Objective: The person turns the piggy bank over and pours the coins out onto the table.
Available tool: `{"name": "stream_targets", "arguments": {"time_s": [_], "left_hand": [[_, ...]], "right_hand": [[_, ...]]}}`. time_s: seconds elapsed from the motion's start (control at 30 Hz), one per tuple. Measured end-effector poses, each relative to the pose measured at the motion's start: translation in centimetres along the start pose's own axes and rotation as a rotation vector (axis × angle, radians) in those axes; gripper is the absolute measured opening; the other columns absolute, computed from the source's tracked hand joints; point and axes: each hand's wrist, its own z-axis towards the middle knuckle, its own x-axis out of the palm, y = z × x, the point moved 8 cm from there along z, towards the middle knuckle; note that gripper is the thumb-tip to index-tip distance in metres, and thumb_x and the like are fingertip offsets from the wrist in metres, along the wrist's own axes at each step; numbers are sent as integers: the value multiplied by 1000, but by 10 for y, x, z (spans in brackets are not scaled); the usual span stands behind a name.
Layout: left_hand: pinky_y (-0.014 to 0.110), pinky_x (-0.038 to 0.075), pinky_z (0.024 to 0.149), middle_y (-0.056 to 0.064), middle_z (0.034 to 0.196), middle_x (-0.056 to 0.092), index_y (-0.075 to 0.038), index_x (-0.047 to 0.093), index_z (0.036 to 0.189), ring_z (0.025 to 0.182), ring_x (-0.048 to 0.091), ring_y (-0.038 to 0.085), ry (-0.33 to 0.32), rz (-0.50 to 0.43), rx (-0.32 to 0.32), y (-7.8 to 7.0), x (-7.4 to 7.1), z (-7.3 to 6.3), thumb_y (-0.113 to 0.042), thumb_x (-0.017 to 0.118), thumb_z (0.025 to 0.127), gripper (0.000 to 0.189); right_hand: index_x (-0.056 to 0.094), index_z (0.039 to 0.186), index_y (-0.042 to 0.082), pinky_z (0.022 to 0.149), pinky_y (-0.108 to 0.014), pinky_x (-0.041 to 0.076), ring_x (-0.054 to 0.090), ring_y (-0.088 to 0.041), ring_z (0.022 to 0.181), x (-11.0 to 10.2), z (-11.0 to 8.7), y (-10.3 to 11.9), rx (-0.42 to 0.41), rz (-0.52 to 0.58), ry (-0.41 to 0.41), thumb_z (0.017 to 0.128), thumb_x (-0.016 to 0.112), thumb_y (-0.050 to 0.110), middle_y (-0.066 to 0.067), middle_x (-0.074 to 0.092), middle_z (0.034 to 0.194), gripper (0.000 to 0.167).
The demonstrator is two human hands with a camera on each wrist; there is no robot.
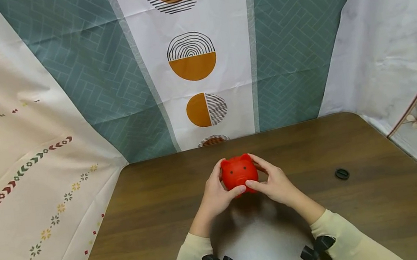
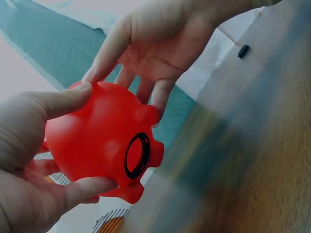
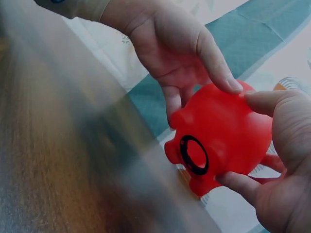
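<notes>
Both hands hold a red piggy bank (image 1: 239, 172) above the wooden table, its face with two dark eyes turned up toward the head camera. My left hand (image 1: 216, 190) grips its left side, thumb near the snout. On the other side my right hand (image 1: 274, 180) grips it, the two thumbs almost meeting. The wrist views show the underside of the piggy bank (image 2: 104, 141), with short feet and a round hole ringed in black (image 3: 194, 154). A small black oval plug (image 1: 342, 174) lies on the table to the right of the right hand.
The brown wooden table (image 1: 155, 207) has rounded far corners. Behind it hangs a green and white cloth (image 1: 194, 22) with orange circles. Patterned pale cloths hang at the left (image 1: 32, 170) and right (image 1: 390, 36). Each sleeve bears a black wrist mount.
</notes>
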Motion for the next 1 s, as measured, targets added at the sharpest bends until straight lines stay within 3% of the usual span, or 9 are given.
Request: {"name": "stream_targets", "arguments": {"time_s": [0.17, 0.3, 0.37, 0.47, 0.53, 0.6, 0.7, 0.77, 1.0], "left_hand": [[41, 53, 88, 4, 137, 50, -17, 25, 150, 116, 53, 27, -4, -36, -40, 31, 5, 8, -22, 80, 80, 90], [39, 55, 84, 1, 128, 55, -19, 31, 147, 110, 56, 24, 15, -86, -88, 42, 10, 7, -27, 81, 78, 86], [38, 55, 84, -2, 130, 53, -22, 31, 147, 112, 55, 22, 3, -104, -49, 41, 10, 7, -29, 82, 77, 86], [41, 54, 86, -3, 142, 44, -23, 29, 149, 122, 50, 23, -39, -107, 95, 24, 5, 8, -25, 83, 76, 91], [41, 53, 87, -5, 146, 39, -24, 27, 150, 126, 46, 22, -51, -111, 142, 14, 2, 7, -22, 83, 76, 92], [41, 54, 86, -1, 144, 43, -21, 28, 149, 123, 48, 25, -34, -120, 101, 9, 2, 6, -20, 82, 77, 90], [39, 54, 85, 3, 135, 51, -15, 29, 148, 115, 53, 26, 14, -110, -41, 10, 4, 1, -18, 80, 80, 85], [40, 54, 86, 7, 134, 52, -11, 28, 149, 114, 54, 29, 31, -97, -95, 8, 4, -2, -16, 79, 80, 85], [42, 51, 91, 6, 137, 50, -11, 29, 149, 118, 52, 29, 15, -78, -71, 6, 3, -2, -14, 80, 79, 86]], "right_hand": [[36, 148, 17, 80, -40, 56, 45, -38, 126, 0, 2, -23, 51, -46, -18, 85, 75, 23, -9, 45, 144, 75], [31, 150, 15, 86, -48, 53, 41, -43, 129, 4, 0, -32, 134, -62, 11, 86, 74, 27, -13, 43, 145, 78], [31, 150, 14, 86, -49, 53, 40, -42, 130, 5, 0, -30, 106, -41, 4, 85, 74, 25, -13, 41, 146, 79], [33, 149, 15, 86, -48, 52, 40, -37, 131, 0, 2, -15, -38, -51, -46, 83, 77, 20, -9, 37, 150, 80], [35, 149, 17, 85, -47, 53, 42, -34, 129, -3, 2, -6, -101, -66, -80, 82, 78, 18, -7, 38, 149, 79], [36, 148, 16, 84, -45, 54, 44, -35, 127, -3, 1, -3, -76, -73, -76, 83, 77, 18, -8, 41, 147, 77], [37, 147, 10, 82, -43, 56, 46, -41, 123, 1, -3, -2, 49, -57, -36, 84, 76, 19, -14, 46, 142, 74], [36, 147, 6, 81, -43, 56, 45, -44, 124, 3, -4, 1, 96, -49, -17, 85, 74, 17, -18, 46, 141, 73], [35, 145, 1, 82, -45, 55, 45, -45, 124, 3, -5, 11, 97, -69, -20, 85, 74, 11, -21, 46, 140, 72]]}}
